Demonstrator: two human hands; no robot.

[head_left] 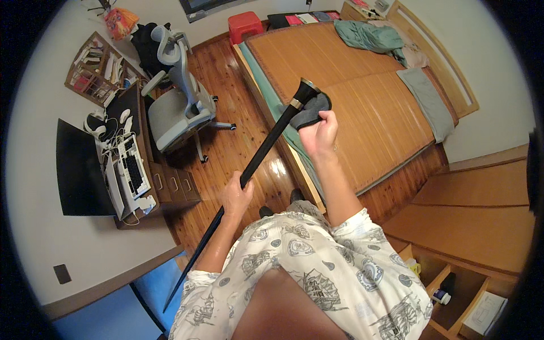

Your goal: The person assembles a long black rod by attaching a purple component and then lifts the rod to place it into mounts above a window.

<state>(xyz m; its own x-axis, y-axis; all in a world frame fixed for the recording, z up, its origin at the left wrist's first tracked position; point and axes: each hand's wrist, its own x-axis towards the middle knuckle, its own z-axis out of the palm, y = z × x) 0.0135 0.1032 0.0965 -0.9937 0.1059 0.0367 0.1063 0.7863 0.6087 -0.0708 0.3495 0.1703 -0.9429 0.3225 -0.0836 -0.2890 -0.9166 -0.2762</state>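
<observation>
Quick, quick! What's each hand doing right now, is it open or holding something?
Left hand: closed around a long black tapered stick.
Right hand: closed on a dark gray cloth, by the stick's flared end.

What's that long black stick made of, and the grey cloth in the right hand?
The long black stick could be painted wood, metal or plastic; it looks dark and smooth, so I can't tell. Its band seems to be metal, because it's silvery and shiny. The grey cloth looks like soft, matt fabric, since it bends in the right hand without any shine.
</observation>
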